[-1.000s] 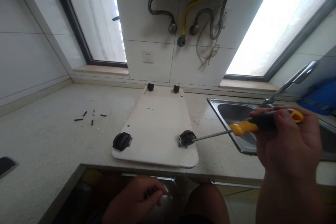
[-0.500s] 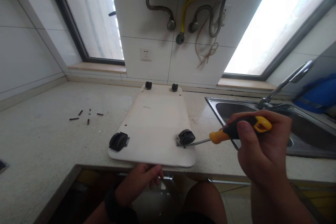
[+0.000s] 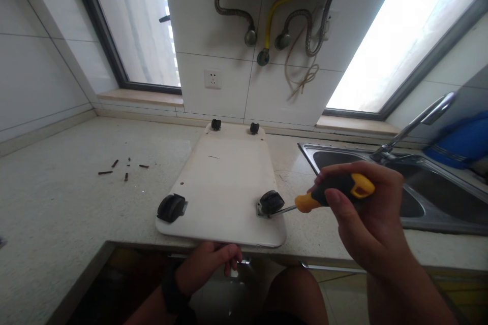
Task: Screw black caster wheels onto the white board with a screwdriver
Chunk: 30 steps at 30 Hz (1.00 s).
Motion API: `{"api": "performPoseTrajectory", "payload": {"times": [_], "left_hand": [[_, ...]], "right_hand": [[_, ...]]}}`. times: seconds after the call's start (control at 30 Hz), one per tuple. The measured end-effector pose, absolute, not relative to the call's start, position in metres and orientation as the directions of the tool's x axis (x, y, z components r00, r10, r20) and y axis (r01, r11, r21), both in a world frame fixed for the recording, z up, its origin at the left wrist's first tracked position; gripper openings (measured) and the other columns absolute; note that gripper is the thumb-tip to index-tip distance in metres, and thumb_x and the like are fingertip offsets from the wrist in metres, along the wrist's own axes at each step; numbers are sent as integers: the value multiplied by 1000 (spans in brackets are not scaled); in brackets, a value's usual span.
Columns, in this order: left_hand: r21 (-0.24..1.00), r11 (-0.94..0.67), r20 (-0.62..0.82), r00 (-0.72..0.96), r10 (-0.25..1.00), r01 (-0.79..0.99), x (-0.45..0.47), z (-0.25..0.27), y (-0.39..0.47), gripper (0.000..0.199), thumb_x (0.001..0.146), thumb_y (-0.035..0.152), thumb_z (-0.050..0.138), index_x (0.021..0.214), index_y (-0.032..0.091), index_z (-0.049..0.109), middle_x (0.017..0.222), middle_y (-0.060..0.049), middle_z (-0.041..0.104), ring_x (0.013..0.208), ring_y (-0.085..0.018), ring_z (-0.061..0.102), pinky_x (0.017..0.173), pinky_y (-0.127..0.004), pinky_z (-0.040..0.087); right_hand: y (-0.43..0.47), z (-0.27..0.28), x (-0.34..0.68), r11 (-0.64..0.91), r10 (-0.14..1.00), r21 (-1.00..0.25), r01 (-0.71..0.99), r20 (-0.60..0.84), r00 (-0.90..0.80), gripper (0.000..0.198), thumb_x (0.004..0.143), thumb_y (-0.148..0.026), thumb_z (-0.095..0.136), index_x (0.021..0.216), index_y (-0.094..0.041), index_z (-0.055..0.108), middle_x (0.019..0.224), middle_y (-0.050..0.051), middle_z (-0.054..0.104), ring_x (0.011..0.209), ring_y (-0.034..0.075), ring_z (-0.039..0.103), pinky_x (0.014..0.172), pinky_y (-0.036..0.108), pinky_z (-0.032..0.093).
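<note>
My right hand (image 3: 371, 223) is wrapped round the yellow and black handle of a screwdriver (image 3: 304, 203). Its shaft points left, and the tip is at the metal mounting plate under the front right caster (image 3: 272, 201). That caster stands on a white board (image 3: 229, 172) lying on the counter, with a matching front left caster (image 3: 171, 207) and two smaller-looking casters at the far end. At the board's front edge, my left hand (image 3: 213, 263) has its fingers loosely bent and apart, holding nothing visible. Whether it touches the board's underside is hidden.
Several rusty screws and bits (image 3: 125, 176) lie on the speckled counter (image 3: 68, 198) to the left. On the right are a steel double sink (image 3: 415, 233), a faucet (image 3: 415, 122) and a blue object (image 3: 455, 139). Hoses (image 3: 272, 15) hang on the tiled wall behind.
My right hand and the screwdriver have moved left, closer to the front right caster, so less of the shaft shows. My left hand has shifted slightly; the board stays put.
</note>
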<state>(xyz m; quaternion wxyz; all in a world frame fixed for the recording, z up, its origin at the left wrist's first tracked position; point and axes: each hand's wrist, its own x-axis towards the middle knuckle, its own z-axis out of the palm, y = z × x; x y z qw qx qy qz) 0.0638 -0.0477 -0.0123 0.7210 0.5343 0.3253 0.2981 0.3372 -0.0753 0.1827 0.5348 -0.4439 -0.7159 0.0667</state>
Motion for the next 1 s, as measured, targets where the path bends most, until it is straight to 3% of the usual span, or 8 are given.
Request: {"api": "performPoseTrajectory", "payload": {"times": [0.1, 0.23, 0.33, 0.53, 0.7, 0.8, 0.9, 1.0], "left_hand": [[956, 265, -138, 610, 780, -122, 65, -12, -48, 67, 84, 77, 69, 87, 11, 77, 78, -7, 68, 68, -16, 60, 60, -27, 45], [956, 267, -145, 592, 793, -124, 66, -7, -51, 67, 85, 77, 68, 85, 10, 77, 76, -7, 68, 67, -16, 59, 61, -27, 46], [955, 274, -162, 576, 801, -112, 67, -4, -52, 69, 84, 79, 67, 84, 10, 76, 76, -7, 68, 67, -16, 59, 62, -27, 46], [956, 271, -159, 586, 794, -108, 71, 0, -53, 75, 86, 84, 59, 76, 11, 73, 70, -7, 66, 63, -15, 57, 61, -28, 45], [966, 241, -145, 573, 807, -96, 72, 0, -55, 75, 87, 84, 57, 75, 12, 72, 72, -7, 67, 64, -16, 58, 60, -28, 45], [966, 241, -146, 558, 817, -99, 72, -1, -56, 73, 88, 83, 57, 76, 12, 71, 73, -7, 67, 66, -17, 58, 60, -28, 45], [966, 240, -148, 557, 817, -96, 71, 0, -55, 73, 88, 83, 57, 76, 12, 71, 73, -7, 67, 67, -17, 58, 61, -28, 45], [969, 235, -155, 561, 813, -74, 70, 2, -54, 74, 87, 84, 57, 74, 12, 70, 72, -7, 66, 66, -17, 58, 62, -29, 44]], "right_hand": [[-78, 195, 340, 609, 740, -528, 592, 648, -183, 51, 100, -27, 64, 147, -37, 46, 122, 6, 63, 102, 24, 68, 90, 44, 58], [-79, 215, 340, 570, 820, -600, 561, 454, -348, 54, 102, -27, 60, 153, -38, 44, 143, 8, 57, 117, 23, 68, 94, 38, 62], [-74, 224, 340, 576, 817, -596, 559, 424, -390, 54, 102, -27, 62, 151, -37, 44, 136, 7, 63, 112, 22, 71, 95, 36, 63], [-70, 229, 325, 528, 822, -501, 686, 506, -263, 31, 101, -33, 65, 130, -29, 56, 107, 5, 75, 90, 21, 78, 75, 30, 65], [-78, 225, 302, 422, 776, -392, 817, 623, -102, 30, 96, -40, 71, 122, -27, 62, 92, 3, 78, 66, 20, 77, 53, 27, 61], [-77, 224, 299, 379, 752, -377, 845, 657, -44, 36, 94, -48, 73, 123, -27, 66, 87, 3, 78, 62, 21, 76, 54, 30, 63], [-73, 227, 312, 415, 809, -443, 795, 580, -99, 51, 96, -49, 70, 143, -30, 60, 104, 6, 80, 85, 25, 81, 74, 37, 68], [-65, 233, 329, 532, 840, -593, 605, 460, -288, 63, 105, -38, 59, 163, -41, 36, 153, 6, 61, 126, 25, 70, 102, 43, 62]]}}
